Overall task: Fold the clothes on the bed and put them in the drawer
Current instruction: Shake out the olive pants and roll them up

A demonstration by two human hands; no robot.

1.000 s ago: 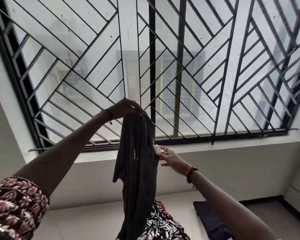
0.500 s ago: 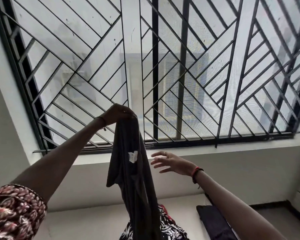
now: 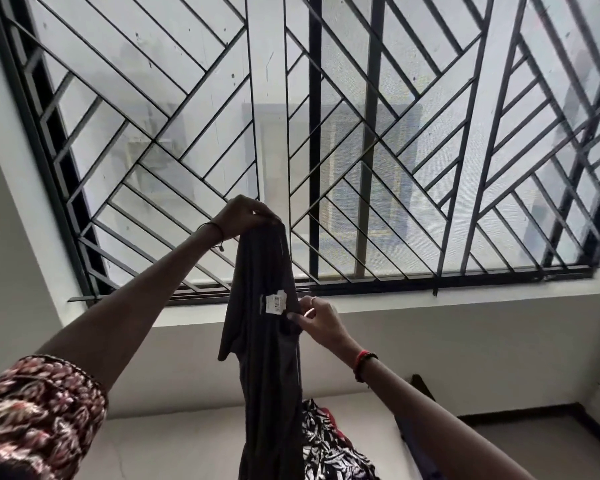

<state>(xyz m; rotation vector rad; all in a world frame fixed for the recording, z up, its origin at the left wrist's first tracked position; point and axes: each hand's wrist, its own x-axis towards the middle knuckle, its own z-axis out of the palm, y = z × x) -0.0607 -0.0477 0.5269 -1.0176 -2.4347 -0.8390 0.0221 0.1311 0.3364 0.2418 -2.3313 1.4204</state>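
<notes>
We had the dark garment (image 3: 264,341) hanging in the air before the window grille (image 3: 395,150), above the bed (image 3: 174,445). Left hand (image 3: 243,214) grip was closed tight on its top edge; right hand (image 3: 317,318) pinched the side edge near the white tag (image 3: 275,303). Risks, we judged: the small right pinch could slip, the bunched cloth could fold crooked, or its tail could drag the patterned clothes (image 3: 326,448) lying below.
</notes>
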